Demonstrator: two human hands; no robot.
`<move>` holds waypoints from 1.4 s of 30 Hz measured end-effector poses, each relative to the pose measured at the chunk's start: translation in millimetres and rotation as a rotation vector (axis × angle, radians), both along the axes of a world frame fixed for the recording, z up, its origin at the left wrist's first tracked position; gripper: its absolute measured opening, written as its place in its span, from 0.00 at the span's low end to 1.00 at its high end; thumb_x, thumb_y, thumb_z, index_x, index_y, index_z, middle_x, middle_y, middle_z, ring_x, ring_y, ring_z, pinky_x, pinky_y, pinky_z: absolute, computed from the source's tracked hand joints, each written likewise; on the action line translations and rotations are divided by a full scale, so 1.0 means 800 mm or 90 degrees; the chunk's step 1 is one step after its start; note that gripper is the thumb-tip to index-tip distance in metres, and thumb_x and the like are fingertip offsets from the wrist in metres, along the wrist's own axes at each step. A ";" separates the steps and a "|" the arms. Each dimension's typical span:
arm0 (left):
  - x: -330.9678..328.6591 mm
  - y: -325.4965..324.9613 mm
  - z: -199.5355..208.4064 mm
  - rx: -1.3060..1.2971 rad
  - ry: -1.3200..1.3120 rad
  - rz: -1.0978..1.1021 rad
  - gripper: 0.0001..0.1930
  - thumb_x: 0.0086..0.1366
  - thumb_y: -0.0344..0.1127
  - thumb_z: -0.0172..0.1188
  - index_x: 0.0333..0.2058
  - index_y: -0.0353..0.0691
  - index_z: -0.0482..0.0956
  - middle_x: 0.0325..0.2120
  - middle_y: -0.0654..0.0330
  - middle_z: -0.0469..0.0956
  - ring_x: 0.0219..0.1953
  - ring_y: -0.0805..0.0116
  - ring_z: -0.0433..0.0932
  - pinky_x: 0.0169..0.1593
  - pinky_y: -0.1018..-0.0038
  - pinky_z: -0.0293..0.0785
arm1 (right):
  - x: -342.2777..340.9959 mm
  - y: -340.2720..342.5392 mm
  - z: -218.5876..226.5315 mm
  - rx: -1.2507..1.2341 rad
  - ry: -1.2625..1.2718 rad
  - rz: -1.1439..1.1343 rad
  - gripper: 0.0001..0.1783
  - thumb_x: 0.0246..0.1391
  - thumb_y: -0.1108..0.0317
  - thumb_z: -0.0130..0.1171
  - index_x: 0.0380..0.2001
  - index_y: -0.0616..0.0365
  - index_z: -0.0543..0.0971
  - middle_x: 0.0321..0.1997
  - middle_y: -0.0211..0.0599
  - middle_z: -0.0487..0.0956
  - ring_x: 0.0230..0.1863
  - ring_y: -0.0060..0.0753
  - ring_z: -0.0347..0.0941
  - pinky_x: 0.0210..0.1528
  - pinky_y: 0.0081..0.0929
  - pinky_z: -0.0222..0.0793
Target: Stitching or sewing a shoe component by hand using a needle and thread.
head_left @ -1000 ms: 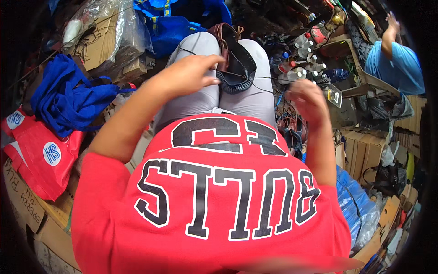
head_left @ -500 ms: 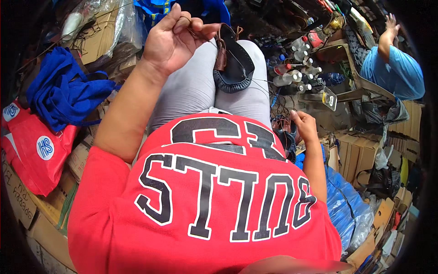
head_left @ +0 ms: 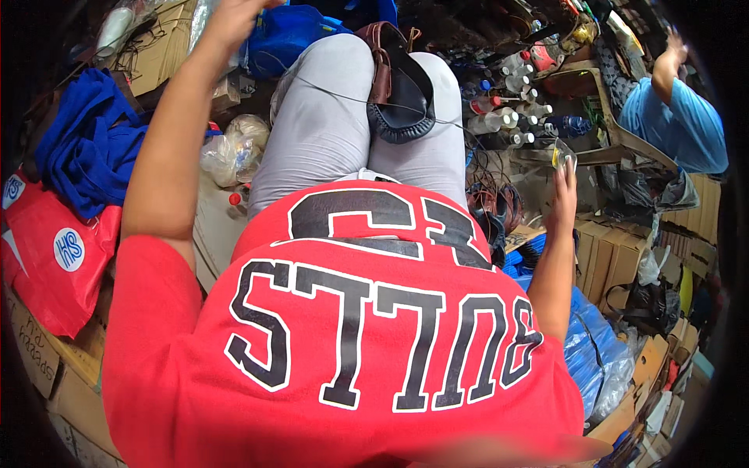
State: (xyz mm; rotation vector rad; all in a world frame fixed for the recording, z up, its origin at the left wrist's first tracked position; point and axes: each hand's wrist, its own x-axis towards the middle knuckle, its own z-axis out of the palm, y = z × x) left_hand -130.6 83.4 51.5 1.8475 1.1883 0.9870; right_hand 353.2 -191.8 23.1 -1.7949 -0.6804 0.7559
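Note:
A dark leather shoe (head_left: 402, 97) with a gathered toe and a brown side lies upright between my knees. A thin dark thread (head_left: 331, 95) runs from it across my left thigh; another length trails off its right side. My left hand (head_left: 236, 17) is raised at the top edge, left of the shoe, blurred and partly cut off, so its fingers are hidden. Well out to the right, my right hand (head_left: 563, 191) is lifted with its fingers pressed together; whatever is between them is too small to make out. Neither hand touches the shoe.
Several plastic bottles (head_left: 515, 117) stand to the right of my knees. A person in a blue shirt (head_left: 675, 125) sits beyond them. On the left lie a blue cloth (head_left: 90, 144) and a red bag (head_left: 58, 257). Cardboard (head_left: 612, 261) and blue plastic (head_left: 589, 343) are piled at right.
My hands have moved apart: the left swung up and left, away from the shoe, and the right rose and went right. The thread now stretches across my left thigh.

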 end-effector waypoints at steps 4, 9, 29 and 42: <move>0.118 0.026 -0.032 -0.066 0.397 -0.123 0.13 0.57 0.43 0.58 0.32 0.39 0.81 0.27 0.58 0.79 0.29 0.68 0.76 0.37 0.73 0.71 | -0.098 0.118 0.042 0.093 -0.293 0.505 0.29 0.48 0.59 0.63 0.55 0.46 0.70 0.46 0.37 0.72 0.44 0.29 0.69 0.45 0.24 0.64; 0.181 0.013 -0.065 -0.085 0.636 -0.037 0.26 0.44 0.57 0.59 0.33 0.41 0.82 0.39 0.48 0.78 0.42 0.53 0.77 0.43 0.63 0.74 | -0.195 0.190 0.048 -0.155 -0.487 0.768 0.22 0.46 0.60 0.66 0.43 0.56 0.75 0.25 0.34 0.75 0.26 0.22 0.69 0.29 0.24 0.65; 0.064 -0.009 -0.065 0.148 0.301 0.109 0.13 0.53 0.41 0.54 0.32 0.37 0.74 0.37 0.50 0.71 0.40 0.49 0.73 0.44 0.59 0.71 | -0.230 0.122 0.023 -0.191 0.012 0.525 0.17 0.56 0.58 0.56 0.23 0.60 0.74 0.17 0.20 0.65 0.19 0.13 0.56 0.20 0.18 0.55; 0.155 -0.043 -0.063 0.227 0.149 -0.337 0.14 0.56 0.29 0.56 0.43 0.45 0.75 0.39 0.57 0.74 0.42 0.56 0.75 0.45 0.68 0.72 | -0.201 0.129 0.016 -0.168 -0.027 0.467 0.16 0.53 0.55 0.60 0.22 0.57 0.76 0.15 0.19 0.66 0.16 0.11 0.55 0.17 0.17 0.50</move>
